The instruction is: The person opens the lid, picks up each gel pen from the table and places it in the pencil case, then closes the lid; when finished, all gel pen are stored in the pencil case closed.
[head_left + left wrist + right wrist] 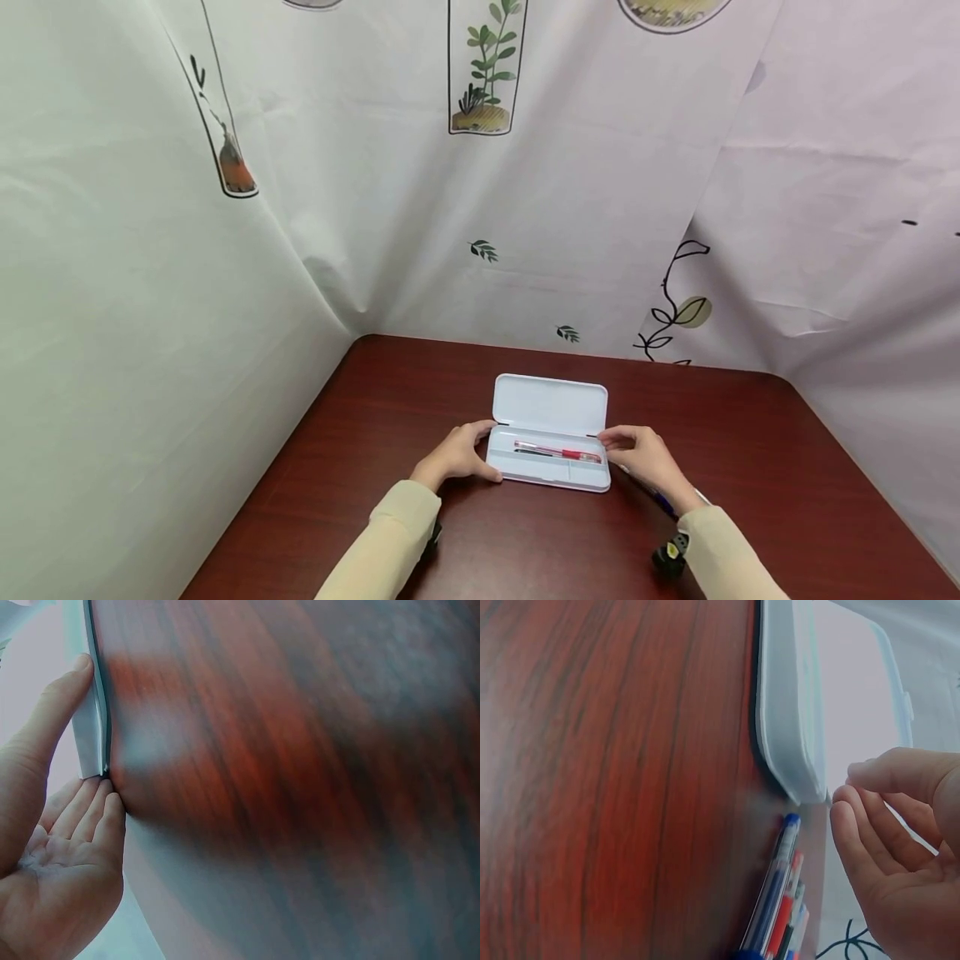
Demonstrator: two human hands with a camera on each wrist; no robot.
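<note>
A pale pencil case [528, 477] lies on the table with its lid [551, 402] raised at the back. Inside rests a clear pen with a red cap [581, 456], a thin dark length beside it. My left hand [457, 454] holds the case's left end, thumb at the front corner and fingers farther back; the left wrist view has the thumb on the case's edge [90, 739]. At the right end is my right hand [647, 457], its fingers loosely bent by the back corner. The right wrist view shows nothing between its thumb and fingertips; contact with the case is unclear.
Beside the case's right end, partly under my right hand and forearm, lie several pens, a blue pen [769, 900] and a red one [781, 922] among them. White patterned cloth [420, 208] hangs around the dark red wooden table [360, 408].
</note>
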